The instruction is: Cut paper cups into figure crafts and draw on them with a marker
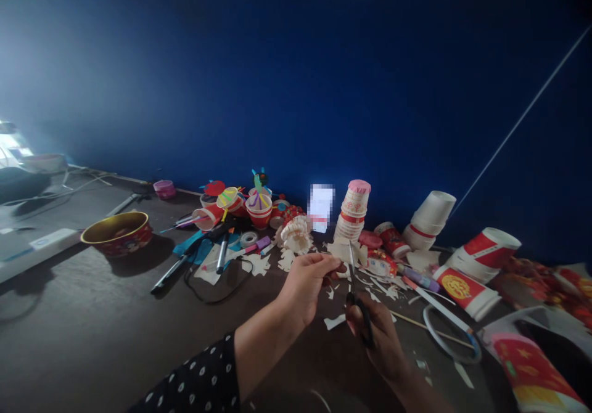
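Note:
My left hand (303,290) is closed, its thumb and fingers pinching the near edge of a pale cut piece of paper (340,250). My right hand (383,339) is wrapped round the black handles of a pair of scissors (365,319). Their blades point away from me and reach the paper's right part; whether they are parted is hard to make out. Below both hands, white paper scraps (335,322) and thin strips lie on the dark table. Just beyond the paper rises a stack of paper cups (352,216) with a pink top.
A lit phone (321,208) leans against the blue partition (296,92). Leftward are decorated cups (259,208), a black marker (222,253) and a red-gold bowl (118,234). Cup stacks (428,219), a curved grey tube (446,339) and a red cup (531,370) crowd the right.

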`<state>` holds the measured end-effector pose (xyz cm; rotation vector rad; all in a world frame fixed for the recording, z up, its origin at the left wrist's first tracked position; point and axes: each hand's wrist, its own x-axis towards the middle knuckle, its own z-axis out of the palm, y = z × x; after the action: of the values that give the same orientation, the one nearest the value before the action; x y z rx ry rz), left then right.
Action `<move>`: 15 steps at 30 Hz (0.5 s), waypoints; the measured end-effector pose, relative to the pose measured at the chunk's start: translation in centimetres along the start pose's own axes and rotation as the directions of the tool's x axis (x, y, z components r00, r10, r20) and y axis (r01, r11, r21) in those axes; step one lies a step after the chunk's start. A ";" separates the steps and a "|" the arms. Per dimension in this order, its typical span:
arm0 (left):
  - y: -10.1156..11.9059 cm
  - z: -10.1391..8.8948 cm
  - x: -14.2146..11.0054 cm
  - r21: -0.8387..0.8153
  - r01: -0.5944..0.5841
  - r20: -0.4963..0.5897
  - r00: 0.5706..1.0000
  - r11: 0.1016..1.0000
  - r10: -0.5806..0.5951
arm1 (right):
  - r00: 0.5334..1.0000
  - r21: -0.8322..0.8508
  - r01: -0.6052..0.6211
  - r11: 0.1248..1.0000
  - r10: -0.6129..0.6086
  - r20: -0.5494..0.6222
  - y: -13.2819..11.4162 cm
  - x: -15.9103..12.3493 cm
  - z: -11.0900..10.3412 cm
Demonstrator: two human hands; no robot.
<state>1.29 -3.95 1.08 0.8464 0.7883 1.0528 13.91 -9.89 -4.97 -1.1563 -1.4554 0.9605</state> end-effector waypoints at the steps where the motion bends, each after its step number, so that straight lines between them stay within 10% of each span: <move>1: 0.0 0.0 0.0 0.005 0.000 -0.001 1.000 1.000 0.000 | 1.000 -0.008 0.001 1.000 -0.001 -0.001 -0.1 0.0 0.0; 15: 1.1 -0.7 0.7 0.148 -0.058 0.029 0.998 0.987 0.054 | 0.998 -0.070 -0.040 0.997 0.044 0.047 -0.6 0.1 -0.3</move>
<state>0.47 -2.91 1.62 1.0122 0.8341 1.0398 14.06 -9.92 -4.32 -1.2258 -1.5190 0.9798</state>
